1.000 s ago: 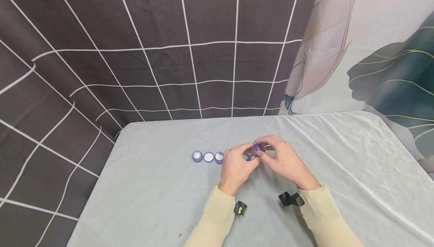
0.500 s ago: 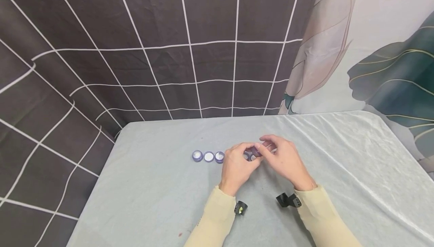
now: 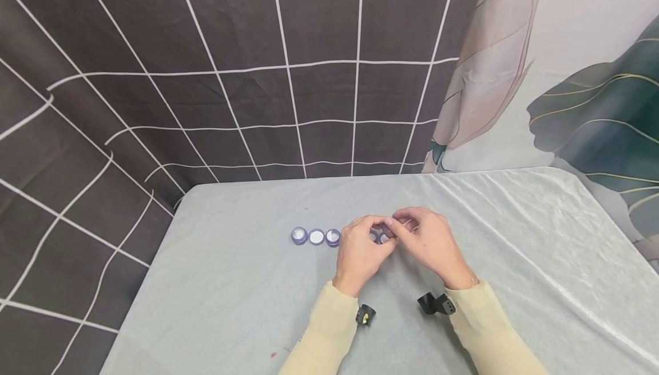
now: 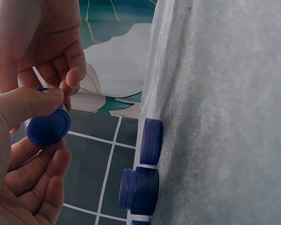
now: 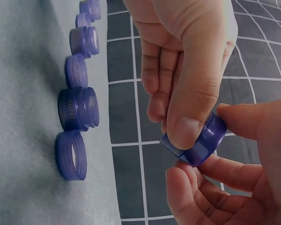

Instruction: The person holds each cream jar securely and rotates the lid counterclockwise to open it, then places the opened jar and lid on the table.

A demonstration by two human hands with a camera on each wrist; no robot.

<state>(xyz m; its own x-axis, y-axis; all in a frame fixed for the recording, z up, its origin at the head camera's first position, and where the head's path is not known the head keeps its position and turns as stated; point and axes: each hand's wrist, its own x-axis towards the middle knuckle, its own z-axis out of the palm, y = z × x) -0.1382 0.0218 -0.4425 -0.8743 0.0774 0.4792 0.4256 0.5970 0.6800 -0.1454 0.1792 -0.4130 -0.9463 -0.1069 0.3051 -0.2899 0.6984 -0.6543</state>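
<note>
Both hands hold one small purple cream jar [image 5: 214, 137] above the table. My left hand [image 3: 358, 254] grips it with the thumb pressed on its side and fingers beneath; a round blue end faces the left wrist view. My right hand [image 3: 431, 244] pinches the wider end between thumb and fingertips, seen in the right wrist view. Hands cover most of the jar in the head view. Below them stands an uncapped purple jar [image 5: 78, 108] with visible screw threads, and beside it a purple lid [image 5: 71, 155].
Several more purple jars and lids run in a row leftward, including a jar [image 3: 299, 235], a lid [image 3: 316, 237] and another jar [image 3: 333, 238]. The table [image 3: 226, 283] has a pale velvety cloth. A dark checked curtain [image 3: 319, 95] hangs behind.
The right hand has shifted its grip: its thumb has moved up and left over the jar, which was more exposed a second ago. The left hand and the row hardly move.
</note>
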